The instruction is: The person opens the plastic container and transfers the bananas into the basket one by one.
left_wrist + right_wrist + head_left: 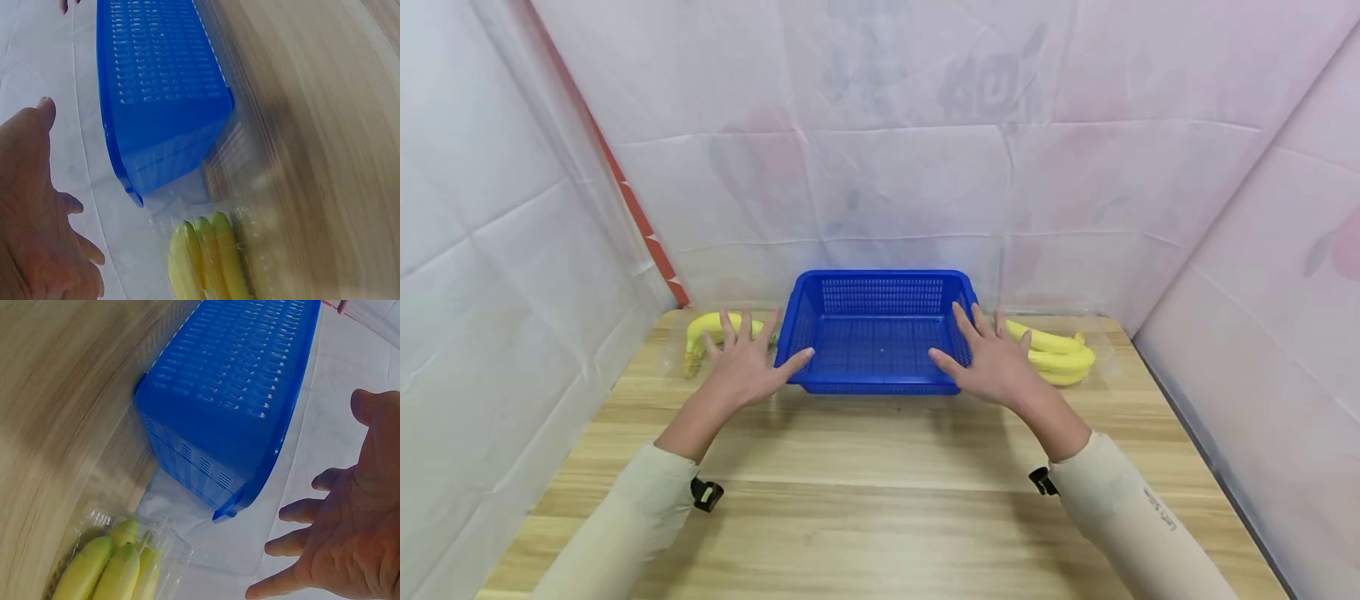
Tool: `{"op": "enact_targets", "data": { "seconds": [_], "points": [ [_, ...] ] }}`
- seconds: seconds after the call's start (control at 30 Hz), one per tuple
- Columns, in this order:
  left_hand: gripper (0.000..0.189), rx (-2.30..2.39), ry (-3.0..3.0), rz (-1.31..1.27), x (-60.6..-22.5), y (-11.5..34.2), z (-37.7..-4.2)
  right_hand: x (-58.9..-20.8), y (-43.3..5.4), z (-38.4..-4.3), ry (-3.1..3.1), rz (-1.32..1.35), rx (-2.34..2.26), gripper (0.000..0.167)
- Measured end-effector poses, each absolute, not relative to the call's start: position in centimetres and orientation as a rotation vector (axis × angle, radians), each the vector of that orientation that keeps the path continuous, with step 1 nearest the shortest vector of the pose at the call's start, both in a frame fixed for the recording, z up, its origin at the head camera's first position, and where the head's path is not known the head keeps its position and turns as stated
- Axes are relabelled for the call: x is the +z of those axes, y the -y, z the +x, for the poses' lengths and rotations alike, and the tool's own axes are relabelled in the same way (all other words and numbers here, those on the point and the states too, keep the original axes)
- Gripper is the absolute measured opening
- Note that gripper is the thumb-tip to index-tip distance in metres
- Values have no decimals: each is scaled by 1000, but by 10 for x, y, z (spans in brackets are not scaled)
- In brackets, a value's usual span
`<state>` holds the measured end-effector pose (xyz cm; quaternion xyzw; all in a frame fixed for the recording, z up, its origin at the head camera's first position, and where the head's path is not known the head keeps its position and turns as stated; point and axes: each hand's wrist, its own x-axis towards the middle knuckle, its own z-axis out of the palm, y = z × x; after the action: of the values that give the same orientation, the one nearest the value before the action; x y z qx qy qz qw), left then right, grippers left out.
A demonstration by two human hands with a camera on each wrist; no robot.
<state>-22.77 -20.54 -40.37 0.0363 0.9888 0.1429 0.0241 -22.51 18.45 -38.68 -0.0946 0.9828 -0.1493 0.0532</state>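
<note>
A blue plastic basket [880,389] with perforated walls stands near the back of the wooden table, and nothing lies inside it. My left hand [748,362] is spread over its left side, fingers apart. Over the right side hovers my right hand [992,358], its fingers likewise spread. Both wrist views show the hands apart from the basket's wall. Yellow bananas [212,262] in a clear plastic container lie beyond the left hand. Past the right hand, more bananas [112,569] lie in another clear container. The hands partly hide both bunches in the head view.
The light wooden table [880,500] reaches toward me from the basket. White patterned sheeting [895,192] rises directly behind, with similar sheets at both sides. A red strip [632,204] runs down the back left corner.
</note>
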Motion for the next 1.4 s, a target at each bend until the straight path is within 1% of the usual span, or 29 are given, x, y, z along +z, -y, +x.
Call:
{"op": "enact_targets", "data": {
  "seconds": [0.23,0.53,0.63,0.73,0.87,0.93,1.07,1.17,1.4],
  "points": [
    [110,486,-3056,68,-408,216,-227,-390,-186,-223,-2987,-274,-452,100],
    [107,593,-3097,-14,-413,246,-227,-391,-186,-222,-2983,-294,-457,99],
    [103,621,-3128,-63,-414,257,-229,-392,-186,-222,-2983,-301,-457,99],
    [95,702,-3176,-124,-416,269,-231,-393,-186,-222,-2983,-310,-469,99],
    [83,840,-3220,-244,-423,289,-238,-394,-187,-222,-2985,-321,-480,99],
    [80,896,-3206,-317,-427,299,-243,-394,-187,-221,-2986,-319,-479,99],
    [86,1042,-3115,-493,-436,316,-253,-395,-187,-221,-2996,-327,-473,98],
    [94,1193,-3011,-617,-441,325,-259,-396,-186,-221,-3003,-341,-470,98],
    [107,1452,-2756,-725,-450,334,-264,-397,-184,-219,-3010,-374,-488,97]
  ]
}}
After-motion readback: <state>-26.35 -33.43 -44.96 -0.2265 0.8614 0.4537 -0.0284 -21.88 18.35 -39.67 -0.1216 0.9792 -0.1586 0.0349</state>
